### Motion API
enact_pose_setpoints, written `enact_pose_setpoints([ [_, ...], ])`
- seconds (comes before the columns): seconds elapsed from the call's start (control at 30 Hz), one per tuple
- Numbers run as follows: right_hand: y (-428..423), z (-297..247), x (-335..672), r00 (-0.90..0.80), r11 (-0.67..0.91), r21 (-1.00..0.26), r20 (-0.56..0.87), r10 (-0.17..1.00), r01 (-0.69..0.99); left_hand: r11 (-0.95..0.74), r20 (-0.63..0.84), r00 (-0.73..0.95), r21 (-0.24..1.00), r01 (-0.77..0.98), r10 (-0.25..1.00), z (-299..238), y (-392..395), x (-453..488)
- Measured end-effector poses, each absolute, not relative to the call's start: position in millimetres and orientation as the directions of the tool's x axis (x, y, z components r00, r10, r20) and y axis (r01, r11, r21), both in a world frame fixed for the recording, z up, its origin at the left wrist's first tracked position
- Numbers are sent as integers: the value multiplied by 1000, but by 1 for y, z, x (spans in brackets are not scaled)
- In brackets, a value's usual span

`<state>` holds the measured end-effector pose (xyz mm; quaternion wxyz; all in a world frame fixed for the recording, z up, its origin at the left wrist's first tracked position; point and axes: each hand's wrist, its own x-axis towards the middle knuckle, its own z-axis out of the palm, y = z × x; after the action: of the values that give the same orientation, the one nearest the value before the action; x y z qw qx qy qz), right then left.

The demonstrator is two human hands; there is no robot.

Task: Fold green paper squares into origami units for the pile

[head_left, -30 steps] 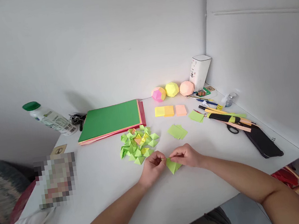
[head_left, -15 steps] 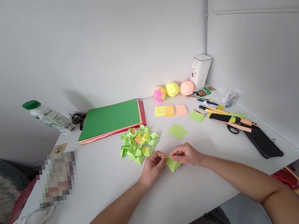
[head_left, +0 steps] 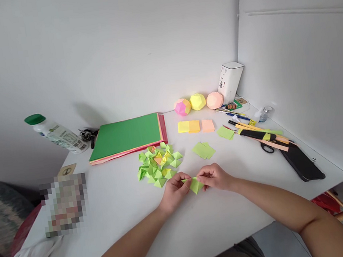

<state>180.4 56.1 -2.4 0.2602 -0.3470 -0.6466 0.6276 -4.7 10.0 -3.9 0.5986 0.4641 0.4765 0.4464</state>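
1. In the head view, the left hand (head_left: 174,192) pinches the paper (head_left: 195,186) at its upper left side, between thumb and fingers.
2. The right hand (head_left: 215,177) pinches the same paper at its upper right side.
3. The paper is green and folded, and it is between both hands, with one corner toward the person; whether it touches the table (head_left: 175,243), I cannot tell.
4. Beyond the left hand lies the pile (head_left: 157,176) of folded pieces, mostly green.
5. Green sheets (head_left: 203,151) lie flat beyond the hands.
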Motion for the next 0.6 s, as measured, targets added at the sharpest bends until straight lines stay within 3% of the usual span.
enact_pose_setpoints([
  [0.27, 55, 0, 180, -622, 25, -992, -55, 781, 120, 158, -142, 159, 983, -90, 977, -7, 10, -6],
  [0.6, 49, 2, 172, -627, 235, -957, 78, 775, 171, 58, -57, 224, 998, 4, 973, -8, 8, -5],
])
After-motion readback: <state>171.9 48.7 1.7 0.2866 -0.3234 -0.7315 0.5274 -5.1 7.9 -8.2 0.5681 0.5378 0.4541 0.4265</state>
